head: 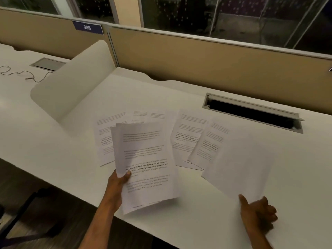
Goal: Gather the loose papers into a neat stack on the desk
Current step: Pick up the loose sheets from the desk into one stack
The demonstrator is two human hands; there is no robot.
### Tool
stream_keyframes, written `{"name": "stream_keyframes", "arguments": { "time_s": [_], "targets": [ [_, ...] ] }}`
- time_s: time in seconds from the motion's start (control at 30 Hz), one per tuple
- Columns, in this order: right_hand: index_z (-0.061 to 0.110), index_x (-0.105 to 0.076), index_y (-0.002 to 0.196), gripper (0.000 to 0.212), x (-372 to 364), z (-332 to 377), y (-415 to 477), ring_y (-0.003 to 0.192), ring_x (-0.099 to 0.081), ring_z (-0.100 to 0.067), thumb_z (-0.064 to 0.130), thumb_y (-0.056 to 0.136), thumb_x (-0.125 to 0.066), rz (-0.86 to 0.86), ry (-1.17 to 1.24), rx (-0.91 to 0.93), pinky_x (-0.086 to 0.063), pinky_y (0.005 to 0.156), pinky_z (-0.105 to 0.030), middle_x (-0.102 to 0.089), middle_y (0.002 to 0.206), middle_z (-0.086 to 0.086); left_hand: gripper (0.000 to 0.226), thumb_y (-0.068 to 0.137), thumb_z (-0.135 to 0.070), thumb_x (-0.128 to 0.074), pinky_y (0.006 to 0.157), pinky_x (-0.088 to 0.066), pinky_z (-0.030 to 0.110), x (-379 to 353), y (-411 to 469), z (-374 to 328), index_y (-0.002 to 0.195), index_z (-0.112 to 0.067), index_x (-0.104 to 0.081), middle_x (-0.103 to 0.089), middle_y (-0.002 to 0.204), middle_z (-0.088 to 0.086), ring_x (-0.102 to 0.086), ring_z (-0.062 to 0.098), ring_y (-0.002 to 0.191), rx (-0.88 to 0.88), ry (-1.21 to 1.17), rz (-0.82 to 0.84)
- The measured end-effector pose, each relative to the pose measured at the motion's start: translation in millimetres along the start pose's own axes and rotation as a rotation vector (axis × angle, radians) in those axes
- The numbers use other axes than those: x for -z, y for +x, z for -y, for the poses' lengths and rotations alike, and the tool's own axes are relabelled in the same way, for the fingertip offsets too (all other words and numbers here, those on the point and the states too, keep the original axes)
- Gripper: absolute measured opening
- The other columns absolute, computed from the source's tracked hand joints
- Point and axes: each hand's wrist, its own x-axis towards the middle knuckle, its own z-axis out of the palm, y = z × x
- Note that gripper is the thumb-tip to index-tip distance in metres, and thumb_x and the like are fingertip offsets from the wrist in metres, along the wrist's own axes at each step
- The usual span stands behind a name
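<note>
The left hand [119,182] is closed on a small bundle of printed sheets [145,164], thumb pressed on the top page near its left edge and the other fingers hidden underneath. The bundle is lifted off the white desk [53,141] and tilted, its pages slightly fanned so that two or three edges show at the top left and along the bottom. Its near end hangs past the near edge of the desk.

The right hand [256,212] pinches the near corner of a single blank-looking sheet [239,166], thumb on top, fingers curled below. That sheet slants up to the far side and overlaps the papers lying behind it.

More loose papers [194,133] lie flat on the desk beyond both hands, spread in a rough row and overlapping one another: some to the far left, partly covered by the held bundle, others in the middle and to the right. All carry blocks of text too blurred to read.

On the far right of the desk a long cable slot [251,112] stands open; its inside is dark. A rounded white divider [75,78] stands on the far left, with a thin cable [23,74] on the neighbouring desk beyond it.
</note>
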Motion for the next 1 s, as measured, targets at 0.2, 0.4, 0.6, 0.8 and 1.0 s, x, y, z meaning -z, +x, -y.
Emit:
{"name": "stream_keyframes", "arguments": {
  "time_s": [0.2,0.4,0.6,0.8,1.0],
  "targets": [
    [-0.009,-0.070,0.103,0.031,13,15,11,0.097,-0.067,-0.047,0.012,0.081,-0.074,0.023,0.567,-0.134,-0.054,0.092,-0.055,-0.072,0.102,-0.030,0.028,0.095,-0.006,-0.060,0.069,-0.065,0.048,-1,-1,-2,0.120,-0.019,-0.062,-0.078,0.109,0.014,-0.076,0.038,0.096,0.003,0.008,0.000],
    [0.000,-0.068,0.099,0.026,87,90,-9,0.092,-0.064,-0.035,0.013,0.078,-0.061,-0.669,0.853,0.419,-0.049,0.076,-0.035,-0.071,0.099,-0.023,0.038,0.092,-0.007,-0.063,0.076,-0.064,0.049,9,3,-9,0.129,-0.013,-0.061,-0.075,0.117,0.018,-0.072,0.040,0.104,-0.003,-0.005,-0.047],
    [0.004,-0.074,0.107,0.031,52,147,-44,0.087,-0.065,-0.040,-0.003,0.078,-0.067,-0.534,0.375,0.918,-0.055,0.069,-0.039,-0.067,0.100,-0.020,0.041,0.083,-0.013,-0.068,0.074,-0.064,0.049,13,4,-14,0.123,-0.020,-0.064,-0.076,0.115,0.015,-0.073,0.038,0.102,-0.028,-0.012,-0.055],
    [0.005,-0.062,0.123,0.028,-40,158,-40,0.107,-0.064,-0.034,0.012,0.099,-0.050,0.006,0.058,0.671,-0.054,0.089,-0.039,-0.064,0.123,-0.016,0.045,0.084,-0.012,-0.067,0.075,-0.064,0.053,18,7,-18,0.128,-0.019,-0.061,-0.075,0.117,0.018,-0.070,0.043,0.106,-0.036,-0.002,-0.071],
    [0.004,-0.068,0.119,0.059,-71,165,-36,0.106,-0.065,-0.031,0.056,0.093,-0.056,0.215,0.043,0.692,-0.054,0.081,-0.032,-0.062,0.120,-0.014,0.037,0.093,-0.006,-0.061,0.075,-0.063,0.055,20,13,-21,0.128,-0.016,-0.060,-0.073,0.118,0.020,-0.068,0.046,0.107,-0.012,0.006,-0.080]
  ]
}}
